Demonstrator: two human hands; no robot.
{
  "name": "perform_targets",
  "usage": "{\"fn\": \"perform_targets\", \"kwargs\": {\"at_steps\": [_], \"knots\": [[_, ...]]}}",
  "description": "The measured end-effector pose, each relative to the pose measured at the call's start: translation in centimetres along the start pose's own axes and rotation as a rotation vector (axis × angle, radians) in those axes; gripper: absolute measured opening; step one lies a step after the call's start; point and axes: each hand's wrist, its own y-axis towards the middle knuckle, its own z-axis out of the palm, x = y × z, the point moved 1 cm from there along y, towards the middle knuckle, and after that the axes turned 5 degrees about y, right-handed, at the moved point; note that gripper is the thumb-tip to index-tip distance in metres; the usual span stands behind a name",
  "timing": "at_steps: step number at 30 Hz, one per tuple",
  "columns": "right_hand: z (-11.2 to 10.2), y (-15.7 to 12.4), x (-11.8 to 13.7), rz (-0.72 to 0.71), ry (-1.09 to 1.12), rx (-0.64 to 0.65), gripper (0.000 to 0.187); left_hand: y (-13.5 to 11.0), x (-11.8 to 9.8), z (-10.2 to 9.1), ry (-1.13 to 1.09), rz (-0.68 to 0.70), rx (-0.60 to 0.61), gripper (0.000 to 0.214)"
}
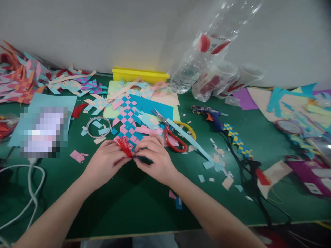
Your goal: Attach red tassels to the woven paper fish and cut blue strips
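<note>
Between my two hands is a red tassel (pixel 124 146), its loose threads fanning up and to the left. My left hand (pixel 107 165) pinches it near its bound end. The fingers of my right hand (pixel 155 156) close on the same end, where a small dark blue piece shows under them; I cannot make out what it is. Just beyond my fingers lies a woven pink and blue paper strip piece (pixel 127 117), partly covered by the hands. Scissors (pixel 168 129) with red and yellow handles rest open to the right of it.
A roll of tape (pixel 98 127) lies left of the weaving, near a phone (pixel 45 131) with a white cable. A glue gun (pixel 214 119), paper scraps (pixel 219 160) and a leaning plastic bottle (pixel 204 51) with cups (pixel 241 81) stand to the right. Woven pieces (pixel 23 81) pile at the back left.
</note>
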Motion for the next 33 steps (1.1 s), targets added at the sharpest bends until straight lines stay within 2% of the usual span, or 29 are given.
{"fn": "perform_targets", "kwargs": {"at_steps": [12, 21, 33], "knots": [[0.90, -0.52, 0.18, 0.019, 0.019, -0.046, 0.015, 0.10, -0.32, 0.11, 0.085, 0.025, 0.012, 0.016], [0.76, -0.34, -0.01, 0.071, 0.034, -0.033, 0.014, 0.23, -0.05, -0.36, 0.022, -0.018, 0.035, 0.012], [0.98, -0.68, 0.00, 0.032, 0.013, -0.037, 0.014, 0.17, -0.29, 0.02, 0.058, -0.012, 0.044, 0.013]]}}
